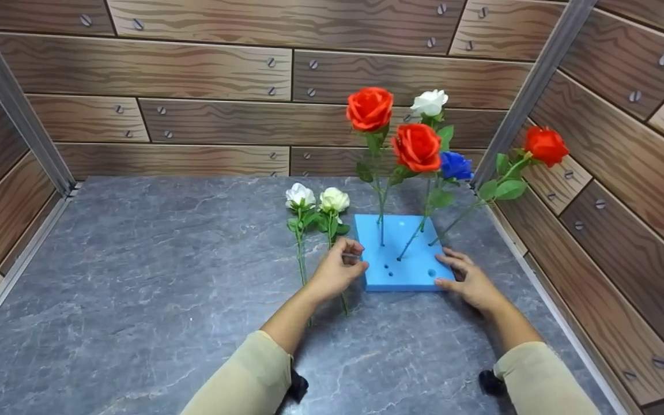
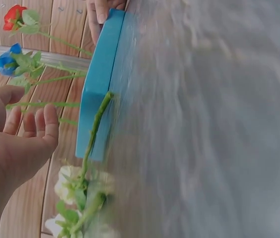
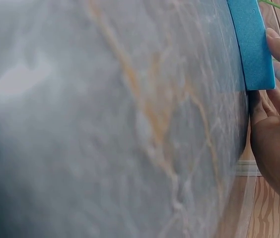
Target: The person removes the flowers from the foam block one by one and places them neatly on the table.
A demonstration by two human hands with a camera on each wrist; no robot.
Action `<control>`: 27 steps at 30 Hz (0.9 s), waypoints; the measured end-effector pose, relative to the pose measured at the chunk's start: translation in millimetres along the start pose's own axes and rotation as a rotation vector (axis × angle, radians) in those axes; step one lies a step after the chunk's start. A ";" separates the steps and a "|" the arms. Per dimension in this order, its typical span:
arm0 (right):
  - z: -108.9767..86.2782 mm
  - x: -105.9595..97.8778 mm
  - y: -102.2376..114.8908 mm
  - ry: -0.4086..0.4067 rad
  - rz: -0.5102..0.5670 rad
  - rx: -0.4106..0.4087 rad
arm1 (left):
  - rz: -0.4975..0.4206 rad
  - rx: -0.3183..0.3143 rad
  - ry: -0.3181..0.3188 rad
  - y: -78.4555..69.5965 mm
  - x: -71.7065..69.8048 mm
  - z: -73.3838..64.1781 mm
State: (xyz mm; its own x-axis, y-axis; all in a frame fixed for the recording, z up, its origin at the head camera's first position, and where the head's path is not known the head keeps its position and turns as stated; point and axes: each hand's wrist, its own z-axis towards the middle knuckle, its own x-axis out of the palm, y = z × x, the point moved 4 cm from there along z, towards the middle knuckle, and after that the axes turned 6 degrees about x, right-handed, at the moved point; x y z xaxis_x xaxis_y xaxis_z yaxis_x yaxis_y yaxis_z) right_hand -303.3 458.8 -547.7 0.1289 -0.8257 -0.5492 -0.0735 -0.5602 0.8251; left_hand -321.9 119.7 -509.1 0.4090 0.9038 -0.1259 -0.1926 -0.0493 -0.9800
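A light-blue foam block [image 1: 410,276] with small holes lies on the table, several artificial roses standing in it. Three are red: one at the back left [image 1: 370,109], one in the middle [image 1: 417,148] and one leaning right [image 1: 546,146]. A white rose [image 1: 430,102] and a blue rose [image 1: 456,166] stand behind. My left hand [image 1: 338,271] is beside the block's left edge, fingers loosely bent, holding nothing. At the right edge, my right hand [image 1: 473,282] touches the block with thumb and fingers spread along its side; the right wrist view [image 3: 279,124] shows the hand against the block's corner.
Left of the block, a white rose [image 1: 300,196] and a cream rose [image 1: 334,199] lie on the grey marbled table [image 1: 136,259], their stems pointing toward me; my left hand and forearm partly cover them. Wood-patterned walls [image 1: 205,69] with metal corner posts enclose the table.
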 end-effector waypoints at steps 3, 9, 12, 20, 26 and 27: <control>1.3 0.8 0.8 -0.001 0.005 0.005 | -0.004 0.016 -0.007 -0.5 5.0 4.0; 0.9 4.1 -1.5 0.000 -0.006 0.008 | -0.005 -0.023 -0.023 2.3 15.3 12.0; -0.6 4.0 -3.0 0.002 0.000 0.010 | -0.029 -0.053 -0.044 3.3 18.4 18.0; 0.0 -1.2 0.3 -0.020 0.008 -0.036 | -0.031 -0.051 -0.144 5.1 21.8 44.9; 0.3 -1.7 -1.0 -0.016 0.002 -0.031 | -0.032 -0.081 -0.170 10.4 28.3 53.8; 0.3 -1.8 -1.6 -0.010 -0.002 -0.026 | -0.038 -0.092 -0.168 11.1 29.4 54.1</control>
State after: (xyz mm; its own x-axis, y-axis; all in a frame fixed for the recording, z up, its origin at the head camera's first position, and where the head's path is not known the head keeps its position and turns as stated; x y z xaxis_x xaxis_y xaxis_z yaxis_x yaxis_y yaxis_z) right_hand -303.7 461.2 -548.1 0.1189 -0.8253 -0.5520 -0.0473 -0.5600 0.8271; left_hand -360.3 168.7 -515.3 0.2584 0.9636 -0.0689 -0.0948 -0.0457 -0.9944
